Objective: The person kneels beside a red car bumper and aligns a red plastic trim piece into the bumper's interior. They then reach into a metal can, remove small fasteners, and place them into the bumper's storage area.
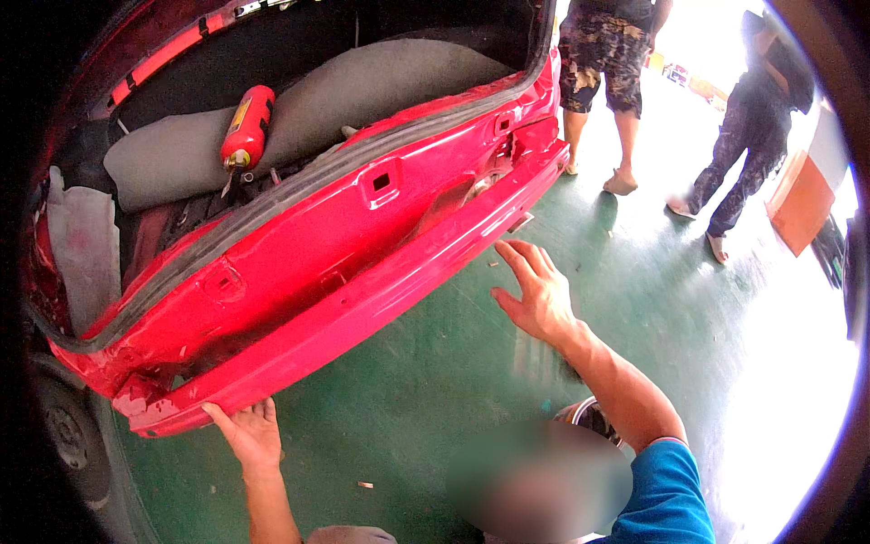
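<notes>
Well, the left hand [246,435] comes up from the lower edge, turned up beneath the near end of a long red bumper bar [381,295], its thumb laid along the bar's outer face and its fingers half curled at the lower edge. It has hold of that end, as far as I can see. The bar stretches slantwise along the back of a red car [308,245], across the middle of the view.

The right arm, in a blue sleeve [669,494], reaches forward and bends inward at the elbow. The right hand [541,299] is open, thumb spread well away from the fingers, with nothing in its grasp; the fingertips lie just beside the bar's underside (whether they touch it, I cannot tell).

Above the bar, the car's trunk [272,206] gapes open. Inside, a red fire extinguisher [248,127] leans across a long grey padded piece [390,82], its valve end pointing toward the trunk's edge. A pale sheet [86,254] hangs at the trunk's left side. Below the right forearm a round, pale-rimmed vessel [591,419] peeks out above a blurred patch, its contents too hidden to name.
</notes>
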Available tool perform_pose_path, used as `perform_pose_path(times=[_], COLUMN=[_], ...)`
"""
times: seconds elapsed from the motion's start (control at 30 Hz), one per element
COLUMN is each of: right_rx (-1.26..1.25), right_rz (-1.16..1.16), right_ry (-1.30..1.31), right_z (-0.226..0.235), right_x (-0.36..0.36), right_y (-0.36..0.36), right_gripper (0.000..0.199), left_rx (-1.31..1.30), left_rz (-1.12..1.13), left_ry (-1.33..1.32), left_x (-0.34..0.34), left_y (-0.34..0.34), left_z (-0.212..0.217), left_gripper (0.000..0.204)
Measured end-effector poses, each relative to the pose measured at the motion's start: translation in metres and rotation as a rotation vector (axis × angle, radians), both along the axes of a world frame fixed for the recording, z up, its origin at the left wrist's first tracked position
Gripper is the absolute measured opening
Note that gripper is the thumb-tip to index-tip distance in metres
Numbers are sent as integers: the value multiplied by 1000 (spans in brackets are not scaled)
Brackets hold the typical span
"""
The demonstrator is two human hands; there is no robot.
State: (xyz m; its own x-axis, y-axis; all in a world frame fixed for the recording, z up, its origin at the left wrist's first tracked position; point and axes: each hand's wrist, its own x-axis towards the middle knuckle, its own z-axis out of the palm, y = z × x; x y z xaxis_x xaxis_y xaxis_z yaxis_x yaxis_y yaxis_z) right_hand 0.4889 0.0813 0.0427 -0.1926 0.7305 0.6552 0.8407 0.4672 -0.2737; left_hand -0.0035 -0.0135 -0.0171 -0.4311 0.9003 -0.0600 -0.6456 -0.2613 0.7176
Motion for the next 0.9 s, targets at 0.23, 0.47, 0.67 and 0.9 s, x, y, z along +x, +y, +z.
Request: perform_pose_path(times=[0.23,0.47,0.67,0.9], right_rx=[-1,-961,-1207,-1159], right_rz=[-25,-528,-367,-429], right_ry=[-68,-265,-416,-302], right_z=[-21,-184,-289,-316], right_x=[41,229,261,250], right_y=[8,-38,-74,-77], right_gripper=[50,60,56,35], left_rx=[14,9,40,-73], left_rz=[-15,-66,-44,155], left_ry=[-8,-11,30,181], left_x=[2,-22,-21,-1], left_y=[4,7,10,10], left_z=[-3,-10,-11,3], left_gripper=[85,83,86,99])
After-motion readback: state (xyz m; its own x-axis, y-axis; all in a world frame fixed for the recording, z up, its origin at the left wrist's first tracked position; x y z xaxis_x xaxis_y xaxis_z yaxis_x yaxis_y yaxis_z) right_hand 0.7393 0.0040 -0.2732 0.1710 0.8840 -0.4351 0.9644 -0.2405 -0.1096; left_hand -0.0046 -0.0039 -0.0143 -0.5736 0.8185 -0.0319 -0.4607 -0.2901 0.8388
